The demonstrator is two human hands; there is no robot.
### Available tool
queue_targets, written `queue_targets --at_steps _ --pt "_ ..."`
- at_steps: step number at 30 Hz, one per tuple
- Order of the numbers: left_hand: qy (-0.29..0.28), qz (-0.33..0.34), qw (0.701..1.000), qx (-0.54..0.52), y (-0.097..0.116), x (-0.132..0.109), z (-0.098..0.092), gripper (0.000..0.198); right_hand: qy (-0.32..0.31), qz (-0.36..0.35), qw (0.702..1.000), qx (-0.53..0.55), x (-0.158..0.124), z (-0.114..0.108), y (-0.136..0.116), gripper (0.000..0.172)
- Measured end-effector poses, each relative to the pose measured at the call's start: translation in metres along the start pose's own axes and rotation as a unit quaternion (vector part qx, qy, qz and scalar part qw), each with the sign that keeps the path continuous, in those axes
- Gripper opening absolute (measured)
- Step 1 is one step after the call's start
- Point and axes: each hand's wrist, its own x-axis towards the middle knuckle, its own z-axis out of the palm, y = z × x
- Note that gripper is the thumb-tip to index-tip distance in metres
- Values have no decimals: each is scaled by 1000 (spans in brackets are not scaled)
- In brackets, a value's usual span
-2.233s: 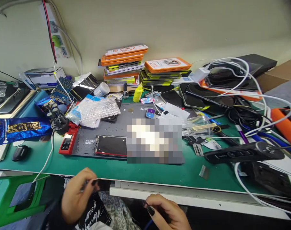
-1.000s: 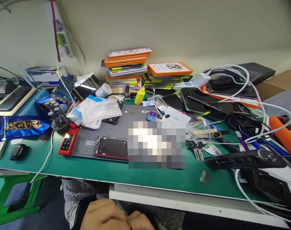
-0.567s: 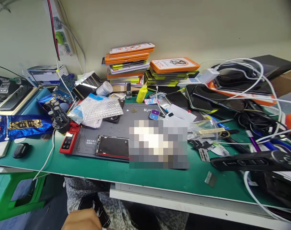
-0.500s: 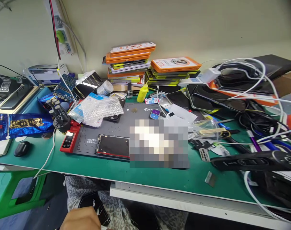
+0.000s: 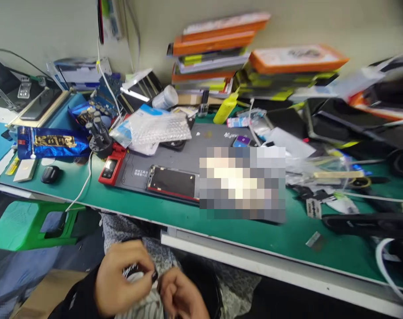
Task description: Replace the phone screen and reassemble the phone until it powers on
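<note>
Both hands are close together in front of the table edge, above my lap. My left hand (image 5: 122, 277) is curled, its thumb and fingers in a pinch. A tiny dark spot shows at its fingertips, too blurred to name. Beside it, almost touching, my right hand (image 5: 183, 294) has its fingers folded in; what they hold, if anything, is hidden. On the table behind them an opened phone (image 5: 171, 180) with a red lower edge lies on a grey work mat (image 5: 135, 184). A pixelated bright patch covers whatever lies to the phone's right.
Bubble wrap (image 5: 160, 128), a yellow bottle (image 5: 226, 106) and a blue packet (image 5: 55, 142) stand or lie about the mat. Orange boxes (image 5: 218, 42) are stacked at the wall. A black handheld device (image 5: 364, 225) lies right; a green stool (image 5: 25, 226) stands left below the table.
My left hand has come up from the bottom edge of the picture, and my right hand has come into view beside it. The camera has shifted, blurring the right side. The phone stays on the mat.
</note>
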Motion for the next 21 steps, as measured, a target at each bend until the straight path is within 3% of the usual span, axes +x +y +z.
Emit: queue_targets --at_steps 3,5,9,13,17,19,21 --pt "-5 -49 998 -47 -2 26 3 11 -6 -65 998 -2 11 -4 -24 42" --pt "-15 -97 991 -89 -3 44 7 10 -13 -71 997 1 19 -10 -37 37" --pt "-29 -159 978 -130 -3 69 12 17 -15 -99 995 20 30 -15 -52 41" --pt "-42 -158 977 -140 -5 78 10 19 19 -137 990 22 35 -16 -59 49" --pt "-52 -65 995 -59 -6 80 11 21 68 -136 988 -16 37 -18 -63 34" --pt "-6 36 998 52 -10 81 13 20 86 -138 986 -38 35 -18 -65 31" --pt "78 131 971 183 -21 84 13 13 105 -139 983 -54 31 -19 -66 29"
